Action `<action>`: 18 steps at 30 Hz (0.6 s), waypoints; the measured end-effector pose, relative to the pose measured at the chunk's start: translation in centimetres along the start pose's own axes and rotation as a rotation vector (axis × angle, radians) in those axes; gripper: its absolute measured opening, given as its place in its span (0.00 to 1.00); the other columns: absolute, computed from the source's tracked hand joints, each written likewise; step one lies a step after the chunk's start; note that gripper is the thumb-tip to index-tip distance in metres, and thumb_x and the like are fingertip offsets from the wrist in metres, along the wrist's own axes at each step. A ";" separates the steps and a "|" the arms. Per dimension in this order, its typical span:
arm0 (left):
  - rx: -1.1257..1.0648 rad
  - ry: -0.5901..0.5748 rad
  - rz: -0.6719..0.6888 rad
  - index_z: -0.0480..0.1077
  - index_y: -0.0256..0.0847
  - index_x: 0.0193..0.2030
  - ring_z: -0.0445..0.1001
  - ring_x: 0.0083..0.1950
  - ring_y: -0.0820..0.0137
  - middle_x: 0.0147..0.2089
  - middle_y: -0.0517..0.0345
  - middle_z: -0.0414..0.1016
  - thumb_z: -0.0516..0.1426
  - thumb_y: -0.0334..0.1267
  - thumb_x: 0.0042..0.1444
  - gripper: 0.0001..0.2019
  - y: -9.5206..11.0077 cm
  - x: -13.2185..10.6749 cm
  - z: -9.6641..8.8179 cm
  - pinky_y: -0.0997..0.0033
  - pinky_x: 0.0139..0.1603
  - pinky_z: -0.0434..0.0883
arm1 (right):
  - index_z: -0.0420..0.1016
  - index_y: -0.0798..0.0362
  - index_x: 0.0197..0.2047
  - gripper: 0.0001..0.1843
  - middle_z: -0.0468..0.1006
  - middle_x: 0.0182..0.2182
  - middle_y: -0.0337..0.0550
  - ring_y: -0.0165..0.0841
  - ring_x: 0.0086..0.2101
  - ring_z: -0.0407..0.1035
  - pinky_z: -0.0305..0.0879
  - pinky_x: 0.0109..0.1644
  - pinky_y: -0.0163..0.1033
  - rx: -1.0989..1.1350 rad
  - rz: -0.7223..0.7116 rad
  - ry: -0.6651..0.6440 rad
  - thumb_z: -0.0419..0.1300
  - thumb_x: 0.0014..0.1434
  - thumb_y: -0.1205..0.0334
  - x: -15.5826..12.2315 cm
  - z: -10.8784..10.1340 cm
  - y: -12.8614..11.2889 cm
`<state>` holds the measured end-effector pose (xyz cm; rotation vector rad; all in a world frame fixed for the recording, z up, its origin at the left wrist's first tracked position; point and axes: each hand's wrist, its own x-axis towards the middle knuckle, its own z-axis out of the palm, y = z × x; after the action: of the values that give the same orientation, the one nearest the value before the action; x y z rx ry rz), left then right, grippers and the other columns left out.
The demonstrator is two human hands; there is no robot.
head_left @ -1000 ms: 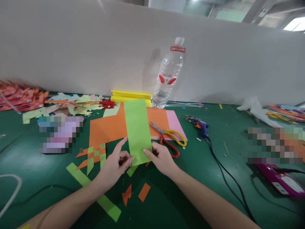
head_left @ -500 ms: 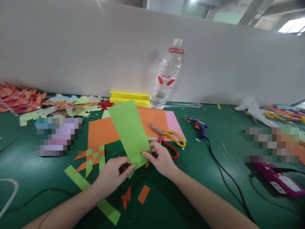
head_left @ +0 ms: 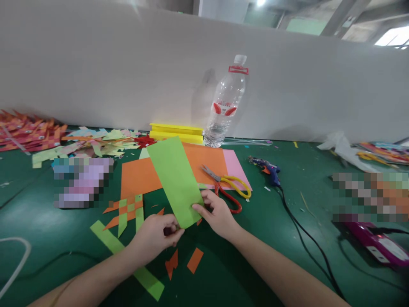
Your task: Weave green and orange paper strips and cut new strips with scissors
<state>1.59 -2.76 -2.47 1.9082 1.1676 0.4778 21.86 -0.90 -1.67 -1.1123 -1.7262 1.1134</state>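
Note:
A green sheet of paper (head_left: 174, 179) is held tilted above the table, between both hands. My left hand (head_left: 159, 230) pinches its lower left corner, thumb and fingers closed. My right hand (head_left: 219, 213) grips its lower right edge, thumb on top. Just beyond my right hand lie scissors (head_left: 220, 181) with one yellow and one red handle, on orange paper (head_left: 207, 155) and pink paper (head_left: 236, 164). A woven orange and green paper piece (head_left: 129, 209) is left of the sheet. A green paper strip (head_left: 148, 283) passes under my left forearm.
Orange scraps (head_left: 194, 261) lie near me. A plastic bottle (head_left: 225, 108) and a yellow folded strip (head_left: 175, 133) stand at the wall. On the right are a blue glue gun (head_left: 270, 168), its black cord and a purple power strip (head_left: 373, 241). Paper cuttings (head_left: 105, 138) pile up back left.
The lower edge of the green sheet, folded up a little before, now lies flatter, and my left hand has moved slightly down at its corner. The view has shifted slightly.

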 end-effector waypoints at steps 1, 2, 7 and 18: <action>0.019 -0.002 0.008 0.65 0.39 0.24 0.71 0.20 0.75 0.18 0.65 0.72 0.53 0.41 0.56 0.12 0.0 -0.1 0.0 0.79 0.24 0.63 | 0.65 0.51 0.40 0.10 0.76 0.31 0.39 0.30 0.31 0.71 0.66 0.33 0.34 0.004 0.003 0.002 0.57 0.59 0.55 0.0 0.0 0.0; 0.046 -0.003 0.025 0.65 0.39 0.24 0.70 0.19 0.76 0.17 0.65 0.72 0.53 0.40 0.57 0.13 0.0 -0.2 0.0 0.79 0.24 0.63 | 0.66 0.51 0.41 0.10 0.76 0.31 0.39 0.30 0.32 0.72 0.67 0.34 0.34 0.007 0.007 0.009 0.57 0.59 0.55 0.1 0.0 0.1; 0.289 0.089 0.388 0.66 0.40 0.22 0.65 0.17 0.76 0.15 0.65 0.67 0.47 0.34 0.60 0.16 0.5 -0.7 -0.1 0.76 0.22 0.59 | 0.69 0.51 0.47 0.15 0.78 0.38 0.43 0.35 0.37 0.73 0.70 0.41 0.40 -0.047 0.019 0.085 0.56 0.59 0.54 0.3 -0.5 0.2; 0.646 0.265 1.070 0.66 0.40 0.24 0.54 0.17 0.73 0.15 0.65 0.58 0.54 0.31 0.54 0.08 2.2 -3.1 -0.9 0.67 0.16 0.49 | 0.71 0.48 0.52 0.19 0.79 0.35 0.40 0.28 0.25 0.67 0.68 0.31 0.37 -0.331 -0.032 -0.059 0.55 0.60 0.52 0.8 -1.7 0.3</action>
<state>0.70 -5.54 0.13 3.0576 0.3317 1.0169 23.20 0.32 -1.29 -1.2544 -2.0186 0.8669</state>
